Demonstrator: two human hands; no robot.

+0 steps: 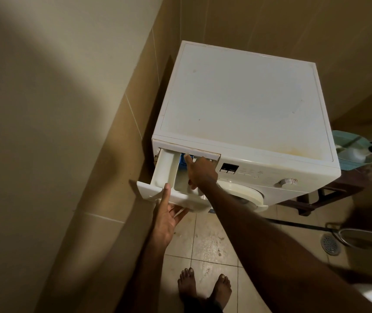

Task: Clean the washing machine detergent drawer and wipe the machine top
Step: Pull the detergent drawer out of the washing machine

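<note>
The white washing machine (243,123) stands in a corner between tiled walls, and its detergent drawer (171,177) is pulled well out from the upper left of the front panel. The left hand (168,219) is under the drawer's front, palm up, fingers spread beneath the face plate and the thumb reaching up over its front edge, so it cups and supports the drawer rather than closing tightly round it. The right hand (199,171) reaches into the drawer from above, its forefinger stretched out straight and pressing on the blue insert (182,161) at the back of the middle compartment; the other fingers are curled down into the drawer, and I cannot tell whether they hold anything.

The machine top (237,105) is bare, with a yellowish stain towards its front right corner and a few small dark marks. On the front panel are a small display (228,168) and a round dial (287,181), with the door's rim (252,195) below.

To the right of the machine a spray bottle (361,150) lies against a pale green cloth (347,141). Bare feet (204,288) stand on the beige tiled floor (207,242), which is scuffed with grime, and a round drain (330,244) sits at the right.
</note>
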